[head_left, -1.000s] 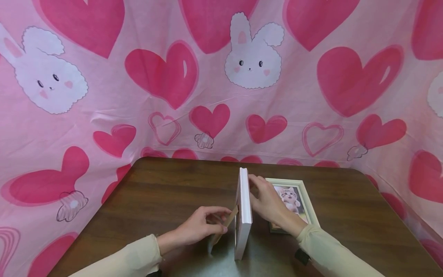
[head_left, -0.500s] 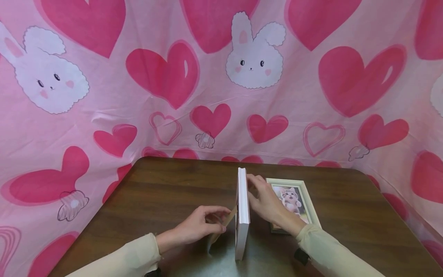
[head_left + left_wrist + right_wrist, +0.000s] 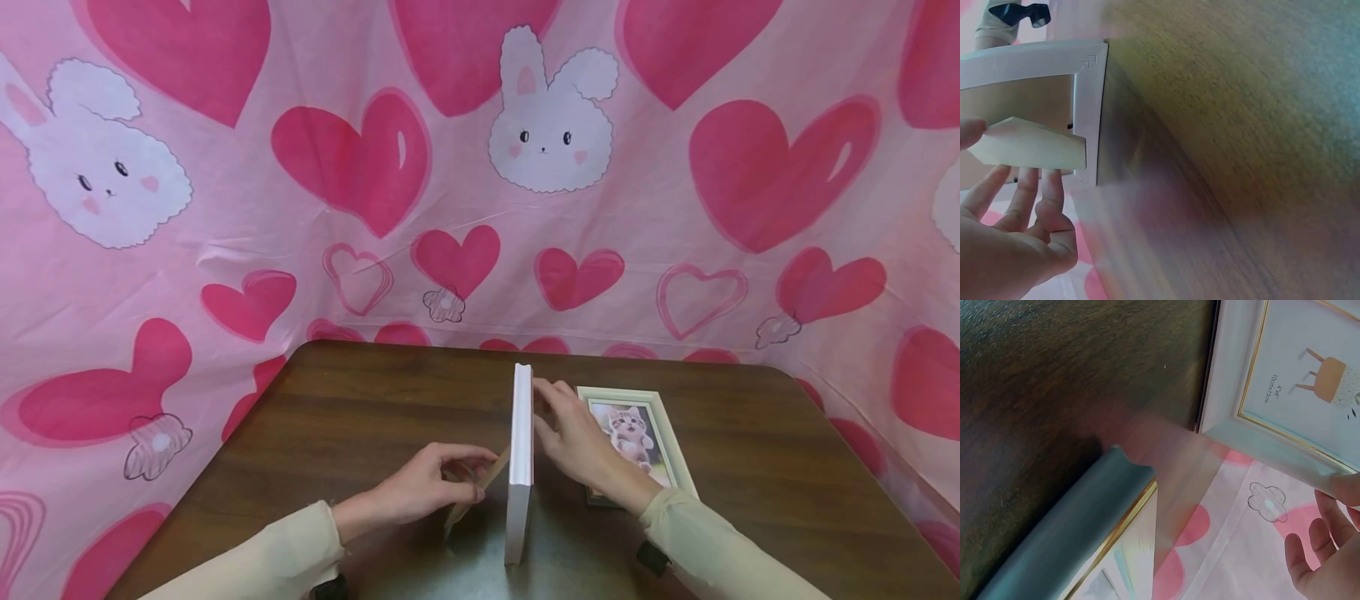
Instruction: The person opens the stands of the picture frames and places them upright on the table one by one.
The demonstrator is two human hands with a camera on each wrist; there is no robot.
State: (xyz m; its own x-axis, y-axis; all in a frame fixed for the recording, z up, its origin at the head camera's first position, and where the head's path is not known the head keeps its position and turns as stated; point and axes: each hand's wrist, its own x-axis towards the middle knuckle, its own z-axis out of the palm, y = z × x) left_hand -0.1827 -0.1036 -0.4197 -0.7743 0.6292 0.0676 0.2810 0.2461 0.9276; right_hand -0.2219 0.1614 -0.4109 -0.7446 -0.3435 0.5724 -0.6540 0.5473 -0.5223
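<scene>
A white picture frame (image 3: 521,433) stands upright on the table, its side edge toward the head view. Hinged out from its brown back is a flat easel stand (image 3: 1032,147), which my left hand (image 3: 416,483) pinches between thumb and fingers. On the front side, my right hand (image 3: 573,433) grips the frame by its far edge. The right wrist view shows the frame's front (image 3: 1229,419), with a gold inner line and a chair drawing on the insert. My thumb (image 3: 1345,489) lies against its border there.
A second, pale green picture frame (image 3: 672,442) with a kitten photo lies flat to the right, partly under my right forearm. The brown wooden table (image 3: 375,400) is backed by a pink curtain (image 3: 465,200) with hearts and rabbits.
The upright frame has shifted slightly left and turned a little, so less of its back shows. My left hand has moved slightly left with the stand.
</scene>
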